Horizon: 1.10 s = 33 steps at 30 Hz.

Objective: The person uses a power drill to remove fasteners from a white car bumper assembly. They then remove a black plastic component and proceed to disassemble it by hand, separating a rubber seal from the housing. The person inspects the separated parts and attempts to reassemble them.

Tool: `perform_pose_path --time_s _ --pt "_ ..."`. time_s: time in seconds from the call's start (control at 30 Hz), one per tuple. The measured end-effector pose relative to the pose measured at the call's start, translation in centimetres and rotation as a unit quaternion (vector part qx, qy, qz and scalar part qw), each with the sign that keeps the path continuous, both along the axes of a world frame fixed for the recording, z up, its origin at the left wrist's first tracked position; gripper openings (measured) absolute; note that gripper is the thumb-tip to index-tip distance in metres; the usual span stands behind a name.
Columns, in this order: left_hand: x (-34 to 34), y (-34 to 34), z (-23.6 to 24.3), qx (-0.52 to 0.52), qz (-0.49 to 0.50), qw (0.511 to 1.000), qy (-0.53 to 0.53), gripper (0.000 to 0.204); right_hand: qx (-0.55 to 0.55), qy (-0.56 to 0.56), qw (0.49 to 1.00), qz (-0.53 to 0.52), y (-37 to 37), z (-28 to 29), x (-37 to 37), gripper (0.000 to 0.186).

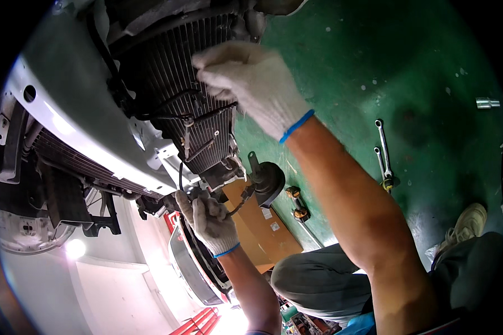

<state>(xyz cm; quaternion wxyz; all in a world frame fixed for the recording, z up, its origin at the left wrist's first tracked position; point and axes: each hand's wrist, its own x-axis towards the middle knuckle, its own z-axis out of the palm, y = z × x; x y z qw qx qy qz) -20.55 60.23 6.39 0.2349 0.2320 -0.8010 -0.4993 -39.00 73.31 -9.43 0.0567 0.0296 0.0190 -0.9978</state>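
Note:
Both my hands wear white knit gloves with blue cuffs. My right hand point(248, 84) is raised in front of a dark finned radiator point(167, 58). Its fingers are bent and pressed together, slightly blurred; whatever they may hold is hidden. Lower down, my left hand point(209, 222) curls around a thin black wire point(237, 211) beneath the end of a white metal car body panel point(95, 146). That wire leads to a connector on a round black part resembling a car horn point(269, 180), which hangs beside the hand. A black hose with a fitting point(188, 120) crosses the radiator.
On the green floor point(341, 50) lie two wrenches point(382, 146), a metal socket point(487, 103) and a yellow-and-black tool point(298, 204). A cardboard piece point(282, 243) sits below the horn-like part. My bent knee point(313, 276) and shoe point(468, 223) are close by. Another vehicle point(193, 262) stands behind.

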Motion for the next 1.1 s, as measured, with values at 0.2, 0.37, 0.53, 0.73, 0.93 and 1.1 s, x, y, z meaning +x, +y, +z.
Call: perform_pose_path --time_s 0.2,0.37,0.53,0.73,0.93,1.1 --pt "1.9 0.0 -0.2 -0.056 0.03 0.998 -0.028 0.056 0.128 -0.011 0.992 -0.003 -0.3 0.2 -0.2 0.019" --pt "3.8 -0.9 0.2 -0.008 0.024 0.997 -0.072 0.046 0.177 0.009 0.984 0.035 -0.6 0.1 0.0 0.022" --pt "5.6 -1.6 0.0 0.021 0.075 0.995 -0.062 0.04 0.198 -0.002 0.98 0.017 -1.1 -0.7 0.1 0.024" --pt "6.6 -2.6 0.4 0.016 0.068 0.995 -0.075 0.038 0.324 0.096 0.941 0.032 0.2 0.8 0.1 0.041" --pt "7.1 -4.4 0.0 0.051 0.055 0.994 -0.082 0.037 0.162 0.149 0.972 0.085 -0.7 0.9 -0.6 0.038" --pt "7.8 -5.2 -0.2 0.068 0.068 0.992 -0.081 0.033 0.086 0.192 0.975 0.071 0.6 0.1 -0.1 0.036"
